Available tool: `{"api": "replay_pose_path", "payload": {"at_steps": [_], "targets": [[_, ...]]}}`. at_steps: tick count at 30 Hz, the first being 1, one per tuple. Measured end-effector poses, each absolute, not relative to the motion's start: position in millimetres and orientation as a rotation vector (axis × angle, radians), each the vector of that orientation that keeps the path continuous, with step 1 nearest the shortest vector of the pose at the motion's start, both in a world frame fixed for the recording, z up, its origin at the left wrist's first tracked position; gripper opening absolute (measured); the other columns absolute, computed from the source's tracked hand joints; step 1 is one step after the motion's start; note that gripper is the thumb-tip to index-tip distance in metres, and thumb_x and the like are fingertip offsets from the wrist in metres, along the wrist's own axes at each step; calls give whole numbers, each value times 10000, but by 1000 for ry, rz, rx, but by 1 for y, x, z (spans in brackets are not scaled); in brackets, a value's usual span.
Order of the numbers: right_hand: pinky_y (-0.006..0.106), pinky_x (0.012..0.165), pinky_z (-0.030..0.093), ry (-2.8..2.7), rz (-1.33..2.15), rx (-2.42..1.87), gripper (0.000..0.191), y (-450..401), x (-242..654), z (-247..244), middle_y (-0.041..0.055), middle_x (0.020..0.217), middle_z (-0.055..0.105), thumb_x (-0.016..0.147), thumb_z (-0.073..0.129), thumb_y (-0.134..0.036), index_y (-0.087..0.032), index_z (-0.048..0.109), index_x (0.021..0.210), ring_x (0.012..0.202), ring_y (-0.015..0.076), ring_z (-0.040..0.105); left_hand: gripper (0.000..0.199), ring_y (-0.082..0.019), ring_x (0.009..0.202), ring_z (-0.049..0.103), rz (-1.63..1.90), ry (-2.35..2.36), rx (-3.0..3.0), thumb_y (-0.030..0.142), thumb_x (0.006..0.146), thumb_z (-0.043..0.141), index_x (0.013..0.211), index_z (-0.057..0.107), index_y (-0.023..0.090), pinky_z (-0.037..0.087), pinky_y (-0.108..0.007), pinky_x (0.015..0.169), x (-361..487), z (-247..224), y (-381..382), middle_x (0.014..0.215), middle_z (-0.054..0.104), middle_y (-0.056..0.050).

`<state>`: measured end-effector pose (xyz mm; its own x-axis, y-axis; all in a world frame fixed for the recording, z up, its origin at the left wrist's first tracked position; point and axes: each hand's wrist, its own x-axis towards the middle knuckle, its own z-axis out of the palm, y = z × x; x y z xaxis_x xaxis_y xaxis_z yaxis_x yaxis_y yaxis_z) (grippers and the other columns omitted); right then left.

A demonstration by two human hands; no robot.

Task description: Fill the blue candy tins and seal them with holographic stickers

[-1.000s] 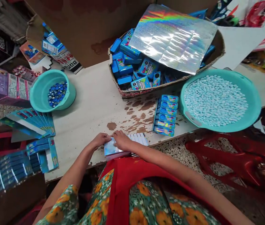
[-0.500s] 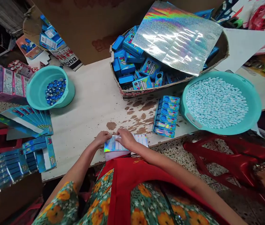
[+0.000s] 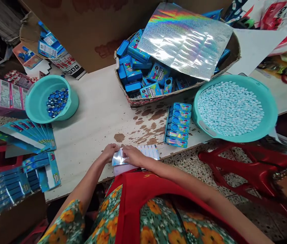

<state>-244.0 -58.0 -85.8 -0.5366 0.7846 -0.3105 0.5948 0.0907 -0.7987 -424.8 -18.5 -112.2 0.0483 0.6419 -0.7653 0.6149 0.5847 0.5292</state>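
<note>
A small holographic sticker sheet (image 3: 148, 151) lies at the table's front edge, partly over a pale sheet (image 3: 123, 168). My left hand (image 3: 111, 151) pinches the holographic sheet's upper left corner. My right hand (image 3: 132, 155) rests over its left half, fingers bent together at the surface; what its fingertips hold, if anything, is too small to make out. To the right stands a row of blue candy tins (image 3: 177, 125); the nearest ones carry shiny strips on their faces.
A cardboard box (image 3: 156, 101) of blue tins, partly covered by a large holographic sheet (image 3: 186, 40), stands behind. A teal tub (image 3: 270, 112) of pale candies is at right, a teal bucket (image 3: 73, 103) of blue metallic pieces at left. Folded blue cartons (image 3: 29, 134) lie left; a red stool (image 3: 235, 166) stands right.
My right hand has shifted slightly left along the sticker sheet, towards my left hand. My left hand stays at the corner. The whole view has shifted a little.
</note>
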Motion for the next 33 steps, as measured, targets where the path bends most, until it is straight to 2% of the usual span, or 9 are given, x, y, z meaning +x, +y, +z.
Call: {"api": "replay_pose_path", "payload": {"at_steps": [4,6,9,12,16,19,24,28,33], "targets": [[225,627,378,-1522,1404,-1544,79,-49,-232,-76,-34,682,584,752,648,-202,-192,572,734,660,115,526,207,-160,599,516,14,1678,1195,368,625,596,615,550,167,357,-253,554,-418,-102,-13,575,545,-9],[216,583,366,-1257,1394,-1537,119,-45,-218,-69,-51,634,550,738,648,-229,-194,542,695,607,105,501,235,-205,810,570,119,1676,1340,394,684,582,747,613,171,412,-279,672,-407,-87,-8,790,636,-57],[217,551,362,-994,1391,-1485,153,-45,-192,-57,-61,601,518,720,646,-267,-199,516,678,573,104,481,373,-212,1047,537,300,1378,1490,442,790,505,1054,599,195,424,-306,846,-379,-58,3,1135,610,-81],[223,557,377,-860,1349,-1470,178,-51,-171,-46,-60,605,517,710,659,-301,-200,514,683,573,106,482,343,-183,869,595,169,1028,1424,441,785,548,982,605,166,456,-290,774,-342,-36,11,936,662,-68],[243,607,415,-776,1121,-1646,163,-64,-149,-39,-27,679,573,753,627,-344,-198,565,718,639,127,524,282,-117,557,527,-13,920,1356,433,814,509,785,572,160,433,-246,577,-292,-25,22,605,572,9],[277,727,438,-775,802,-1830,156,-71,-127,-41,31,864,592,759,631,-353,-198,631,738,840,167,549,260,-99,498,493,-31,867,1394,408,817,500,795,569,158,391,-221,508,-256,-26,32,553,532,26],[356,869,402,-730,466,-2060,156,-70,-75,-55,66,948,554,740,657,-351,-196,677,745,951,209,513,309,-90,461,496,-1,741,1369,307,799,502,1083,455,194,367,-202,479,-197,-39,48,569,542,62],[379,914,370,-681,388,-2162,144,-61,-50,-70,91,975,526,739,637,-316,-176,664,720,992,230,487,209,-83,445,468,58,710,1441,214,776,475,973,410,193,333,-193,460,-167,-57,58,546,525,67],[330,823,414,-566,363,-2167,151,-55,-47,-85,65,909,498,708,635,-303,-175,585,769,867,197,495,166,-82,411,472,4,782,1303,213,788,453,921,353,206,328,-187,449,-159,-77,58,538,510,77]]}}
